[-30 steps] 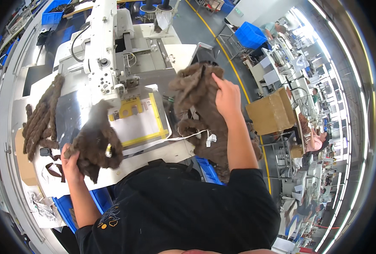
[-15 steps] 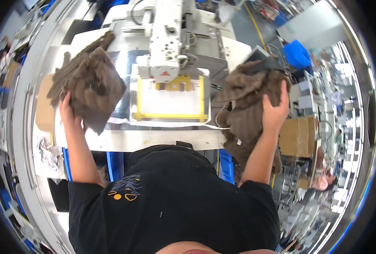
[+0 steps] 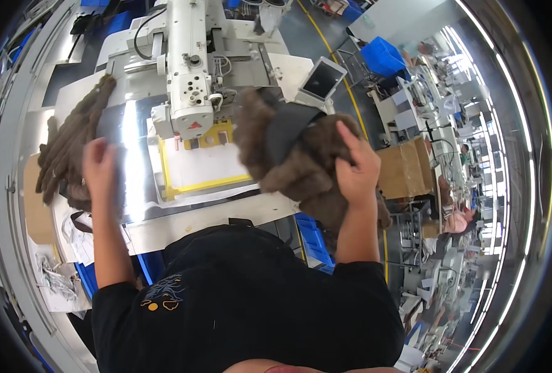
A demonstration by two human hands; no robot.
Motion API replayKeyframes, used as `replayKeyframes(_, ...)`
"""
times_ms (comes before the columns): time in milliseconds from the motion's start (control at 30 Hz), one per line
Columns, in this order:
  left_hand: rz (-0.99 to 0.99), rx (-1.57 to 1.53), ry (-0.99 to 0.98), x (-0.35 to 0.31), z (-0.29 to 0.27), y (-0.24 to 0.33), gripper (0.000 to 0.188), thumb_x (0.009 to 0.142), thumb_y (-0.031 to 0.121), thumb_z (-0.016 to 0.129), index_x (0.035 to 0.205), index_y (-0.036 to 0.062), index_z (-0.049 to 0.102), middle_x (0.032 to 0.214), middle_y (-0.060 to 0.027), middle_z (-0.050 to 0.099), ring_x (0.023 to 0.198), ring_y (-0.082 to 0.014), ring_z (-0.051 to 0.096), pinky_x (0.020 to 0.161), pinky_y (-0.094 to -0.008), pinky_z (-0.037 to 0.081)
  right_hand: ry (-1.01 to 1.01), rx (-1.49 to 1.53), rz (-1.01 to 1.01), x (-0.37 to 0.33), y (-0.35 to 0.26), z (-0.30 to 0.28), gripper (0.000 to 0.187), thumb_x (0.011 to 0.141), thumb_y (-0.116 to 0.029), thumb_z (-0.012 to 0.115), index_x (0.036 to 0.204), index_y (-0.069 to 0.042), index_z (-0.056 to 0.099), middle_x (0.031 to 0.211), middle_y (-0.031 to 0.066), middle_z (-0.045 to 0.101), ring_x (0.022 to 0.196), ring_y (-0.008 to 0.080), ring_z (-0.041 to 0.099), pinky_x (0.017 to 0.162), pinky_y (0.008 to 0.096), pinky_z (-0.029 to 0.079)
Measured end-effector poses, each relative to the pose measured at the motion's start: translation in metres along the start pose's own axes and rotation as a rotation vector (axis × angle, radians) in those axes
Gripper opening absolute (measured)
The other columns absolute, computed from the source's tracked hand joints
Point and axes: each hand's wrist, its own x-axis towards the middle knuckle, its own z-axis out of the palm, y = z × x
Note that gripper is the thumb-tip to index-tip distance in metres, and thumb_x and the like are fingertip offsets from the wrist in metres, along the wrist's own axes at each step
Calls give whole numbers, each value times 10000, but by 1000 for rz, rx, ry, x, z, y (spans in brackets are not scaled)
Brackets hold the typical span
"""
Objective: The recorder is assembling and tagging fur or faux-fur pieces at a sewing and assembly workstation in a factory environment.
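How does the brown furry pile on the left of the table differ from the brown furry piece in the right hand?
The left pile lies flat on the table, stretched long; the right piece is bunched up and lifted beside the sewing machine. The right hand grips the right piece; the left hand hovers open at the left pile's edge. The right piece shows a dark lining; the left pile shows none. Both are brown and fluffy.

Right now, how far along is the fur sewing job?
Done: a pile of brown furry pieces lies left of the white sewing machine. In hand: the right hand grips a brown fur bundle; the left hand hovers open. Left: the yellow-framed template sits unloaded.
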Motion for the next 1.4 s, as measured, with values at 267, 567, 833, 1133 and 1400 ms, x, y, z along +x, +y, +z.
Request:
replayKeyframes(267,92,-617,-824,-22,100,79,637,704,281,884,1182,35,542,1109,-60,592,1030,-153,557,924,-304,424,-46,202,-198,4,-32,18,607,654,162,515,1205,-20,693,1140,188,694,1011,290,699,883,307,528)
replayKeyframes(567,-145,-474,-1133,-18,86,74,669,796,117,821,1364,32,477,1205,-99,617,1100,-212,608,924,-343,522,-61,340,-164,1,-27,45,628,658,189,521,1220,-36,688,1140,193,690,958,286,702,847,290,531)
replayKeyframes(833,-363,-1377,-799,-45,84,60,624,894,217,738,1405,19,439,1301,-153,585,1210,-311,570,1007,-442,490,29,610,-90,-16,-25,90,533,764,190,537,1244,-32,607,1177,160,654,1033,224,665,887,300,511)
replayKeyframes(1133,-567,-1379,-633,-43,80,41,729,903,376,707,1443,-3,396,1341,-168,568,1200,-320,576,1023,-467,476,130,968,5,-14,-13,128,296,781,162,538,997,-34,587,1034,76,608,926,153,580,825,265,453)
replayKeyframes(1400,-84,-833,-965,-16,61,55,808,744,255,847,1388,-40,460,1193,-145,620,1041,-297,634,921,-386,516,-93,1080,127,-1,0,115,203,749,148,490,755,1,630,930,63,661,881,168,617,810,269,469)
